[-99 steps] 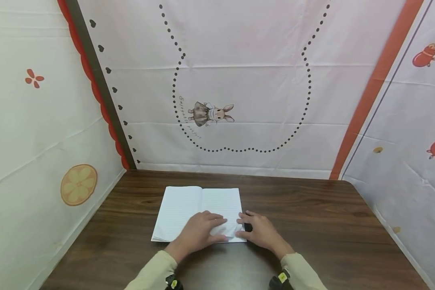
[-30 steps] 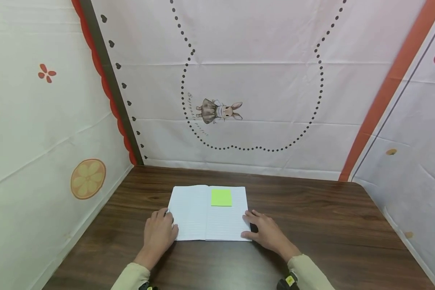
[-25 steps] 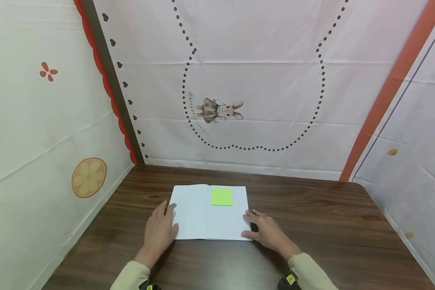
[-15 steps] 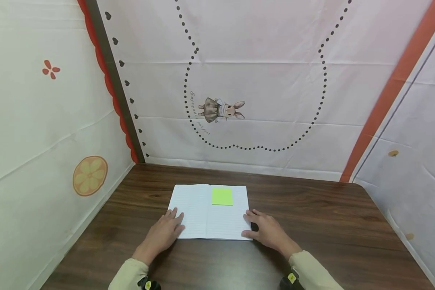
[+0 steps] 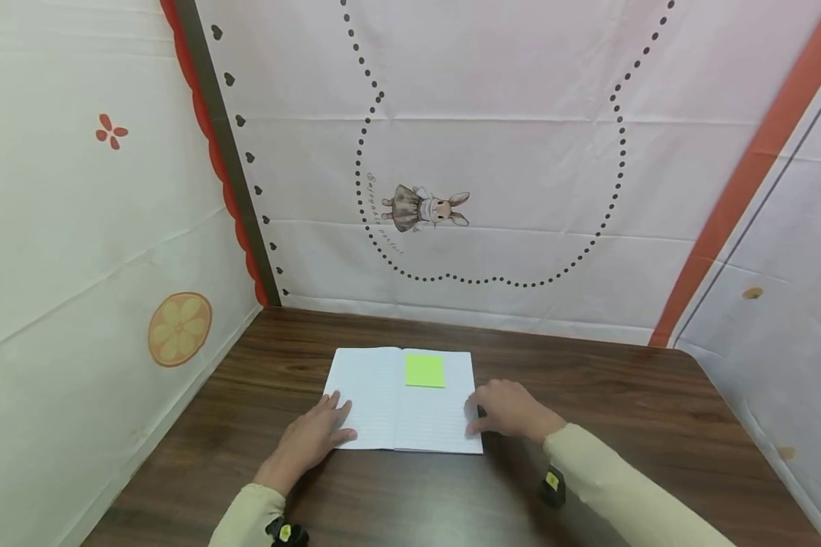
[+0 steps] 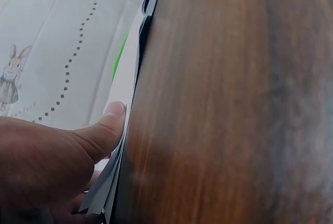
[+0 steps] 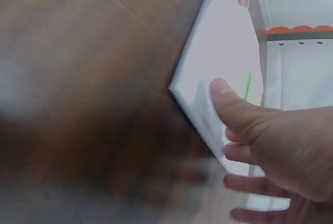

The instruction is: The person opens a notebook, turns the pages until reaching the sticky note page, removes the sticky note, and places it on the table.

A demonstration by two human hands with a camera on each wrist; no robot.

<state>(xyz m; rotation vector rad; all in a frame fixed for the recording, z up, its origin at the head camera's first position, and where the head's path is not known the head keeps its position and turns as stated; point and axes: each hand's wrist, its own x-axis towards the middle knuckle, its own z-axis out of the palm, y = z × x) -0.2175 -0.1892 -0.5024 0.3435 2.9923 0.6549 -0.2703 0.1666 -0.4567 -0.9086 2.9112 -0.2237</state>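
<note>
An open lined notebook [image 5: 369, 410] lies flat on the table, its pages white. Stuck near the top of its right page is a bright green sticky note [image 5: 425, 371]. My left hand [image 5: 311, 437] rests with spread fingers on the lower left corner of the left page; in the left wrist view its thumb [image 6: 106, 130] lies on the page edge, where the loose page edges fan apart. At the notebook's right edge, my right hand [image 5: 509, 410] hovers, thumb over the page. In the right wrist view its fingers [image 7: 255, 185] are relaxed and hold nothing.
The dark wood table [image 5: 588, 425] carries the notebook near its middle. White printed cloth walls [image 5: 492, 175] stand at the back and both sides. A black device [image 5: 553, 486] is strapped to the right sleeve, another [image 5: 287, 532] to the left.
My left hand has gone from the right page to the notebook's left edge, and the green sticky note has come into view. My right hand has lifted a little off the right edge.
</note>
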